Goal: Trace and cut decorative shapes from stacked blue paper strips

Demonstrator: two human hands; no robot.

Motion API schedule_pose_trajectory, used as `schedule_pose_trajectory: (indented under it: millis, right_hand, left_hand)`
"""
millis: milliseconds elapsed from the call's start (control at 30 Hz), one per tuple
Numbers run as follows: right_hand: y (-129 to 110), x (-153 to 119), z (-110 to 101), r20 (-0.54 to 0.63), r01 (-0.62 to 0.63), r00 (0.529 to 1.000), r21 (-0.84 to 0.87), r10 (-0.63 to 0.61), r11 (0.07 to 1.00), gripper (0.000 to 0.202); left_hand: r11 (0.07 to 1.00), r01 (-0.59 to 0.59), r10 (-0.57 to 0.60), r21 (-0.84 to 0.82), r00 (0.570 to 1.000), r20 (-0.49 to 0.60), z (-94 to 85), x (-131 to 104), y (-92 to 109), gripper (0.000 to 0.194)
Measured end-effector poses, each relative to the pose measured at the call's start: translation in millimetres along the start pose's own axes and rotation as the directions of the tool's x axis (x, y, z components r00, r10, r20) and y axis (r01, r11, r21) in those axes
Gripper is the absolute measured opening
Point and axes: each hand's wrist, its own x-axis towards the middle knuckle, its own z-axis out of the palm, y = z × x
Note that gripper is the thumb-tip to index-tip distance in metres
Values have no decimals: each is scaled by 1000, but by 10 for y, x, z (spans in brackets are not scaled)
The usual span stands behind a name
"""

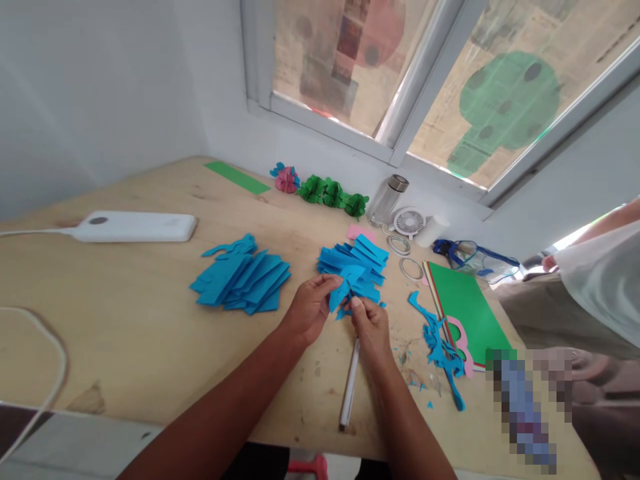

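My left hand (311,303) pinches a piece of blue paper (344,291) between thumb and fingers, over the middle of the table. My right hand (373,327) is closed around small scissors (351,291); their dark blades show at the paper, while the handles are hidden in my fingers. Just behind both hands lies a loose stack of blue paper pieces (373,255). A second pile of folded blue paper (245,280) rests to the left of my left hand. Below my right hand, a white pen (350,387) lies on the tabletop.
Blue scraps (440,347) and a pink cut-out (467,353) lie beside green card sheets (470,307) at right. Tape rings (411,269), a small fan (409,221), a glass bottle (387,200) and green paper flowers (333,192) line the back. A white power bank (137,227) lies left. Someone stands at right.
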Motion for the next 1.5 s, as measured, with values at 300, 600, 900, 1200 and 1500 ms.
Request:
schedule_pose_trajectory:
  millis: [300, 600, 900, 1200, 1500]
  right_hand:
    - [-33, -9, 13, -4, 20, 1000, 7, -20, 1000, 48]
    - [-34, -10, 22, -18, 42, 999, -36, -42, 998, 49]
    - [-53, -12, 1, -25, 60, 998, -95, -63, 994, 46]
    - [-33, -2, 15, -26, 74, 997, -88, -77, 993, 47]
    - [-93, -20, 34, -37, 60, 997, -43, -62, 997, 47]
  left_hand:
    - [999, 28, -28, -43, 1000, -11, 25, -16, -12, 19]
    - [1000, 18, -18, -23, 1000, 12, 10, -11, -33, 22]
    - [1000, 13, -14, -8, 999, -43, -12, 0, -66, 23]
    - [999, 37, -38, -34, 999, -38, 4, -29, -68, 23]
    - [999, 42, -42, -35, 999, -19, -4, -23, -80, 22]
